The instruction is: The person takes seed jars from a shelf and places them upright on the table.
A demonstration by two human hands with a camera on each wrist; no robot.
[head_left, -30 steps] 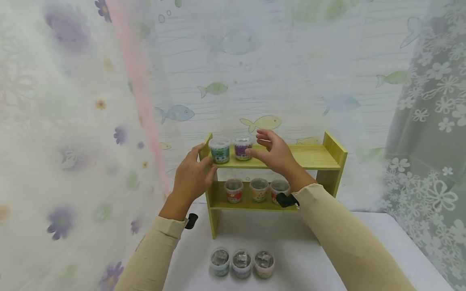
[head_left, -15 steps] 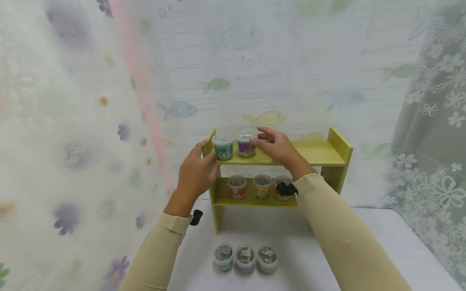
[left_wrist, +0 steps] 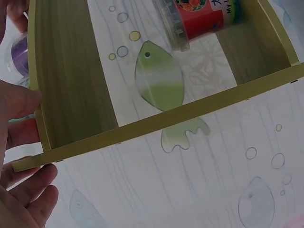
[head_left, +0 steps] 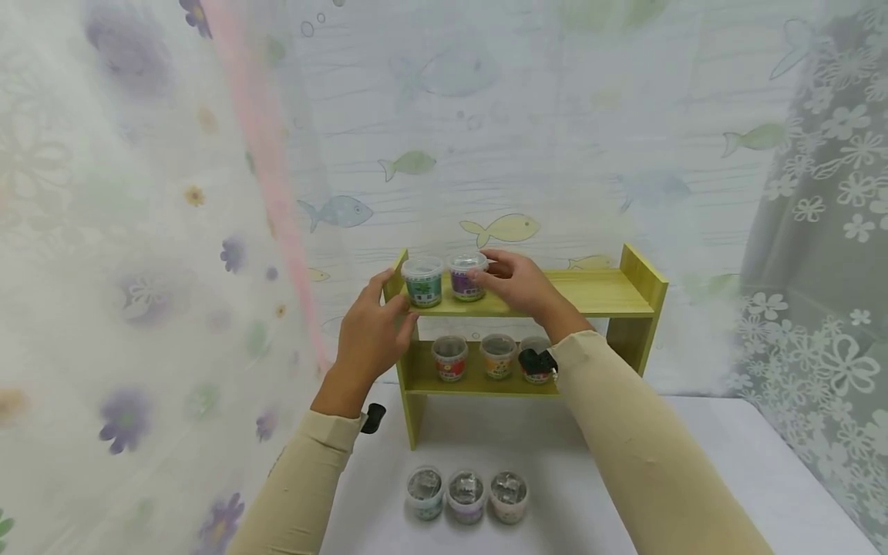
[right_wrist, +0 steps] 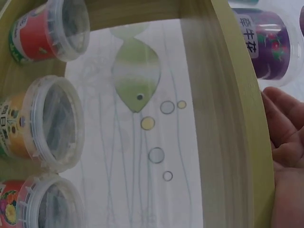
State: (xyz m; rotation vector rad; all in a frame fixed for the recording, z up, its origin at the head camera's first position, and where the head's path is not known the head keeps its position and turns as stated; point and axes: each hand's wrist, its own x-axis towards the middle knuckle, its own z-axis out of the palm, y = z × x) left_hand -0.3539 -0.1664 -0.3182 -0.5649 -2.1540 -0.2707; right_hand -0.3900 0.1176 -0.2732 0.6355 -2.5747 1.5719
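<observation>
A purple-labelled plastic cup (head_left: 466, 282) stands on the top board of a yellow-green wooden shelf (head_left: 583, 294). My right hand (head_left: 520, 285) holds this cup from the right, thumb across its front and index finger by its rim. Just left of it is a green-labelled plastic cup (head_left: 425, 285). My left hand (head_left: 371, 331) grips the shelf's upper left corner, close beside the green cup. In the left wrist view, fingers (left_wrist: 40, 197) lie on both sides of the shelf's side panel. The purple cup (right_wrist: 273, 45) also shows in the right wrist view.
On the shelf's middle board stand a red-labelled cup (head_left: 450, 361), an orange-labelled cup (head_left: 498, 359) and another red cup (head_left: 533, 347) partly behind the right wrist's camera. Three lidded cups (head_left: 466, 497) line the white table (head_left: 555, 532) in front. Patterned curtains (head_left: 590, 116) surround the table.
My right hand has moved slightly left and closed in on the purple cup, its thumb now across the cup's front. My left hand has stayed at the shelf's corner.
</observation>
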